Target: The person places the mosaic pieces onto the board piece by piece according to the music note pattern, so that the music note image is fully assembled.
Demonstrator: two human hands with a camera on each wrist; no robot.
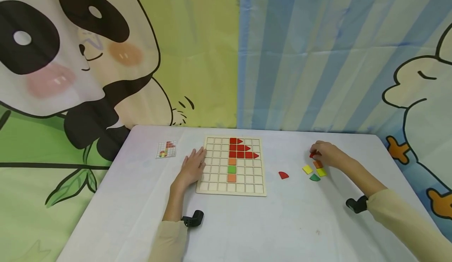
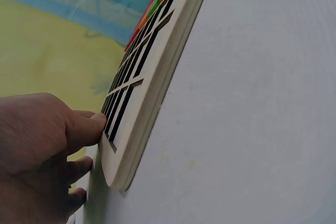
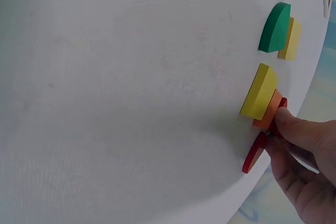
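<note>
A pale wooden grid board (image 1: 215,180) lies flat, with red, orange and green pieces set in its cells. My left hand (image 1: 193,167) rests at its left edge, the thumb (image 2: 86,129) touching the rim in the left wrist view and the other fingers spread beside it. Off to the right, my right hand (image 1: 328,153) pinches a small red piece (image 3: 280,106) between thumb and fingers. Another red piece (image 3: 254,153) lies right at those fingertips. Close by are an orange piece (image 1: 318,164), a yellow square (image 1: 321,172), a second yellow square (image 1: 307,169) and a green quarter-round (image 1: 315,177).
A red quarter-round piece (image 1: 283,175) lies between the board and the loose pieces. Left of the board is a small pattern card (image 1: 166,149) showing a coloured grid. The white-covered table (image 1: 275,222) backs onto a printed curtain (image 1: 197,58).
</note>
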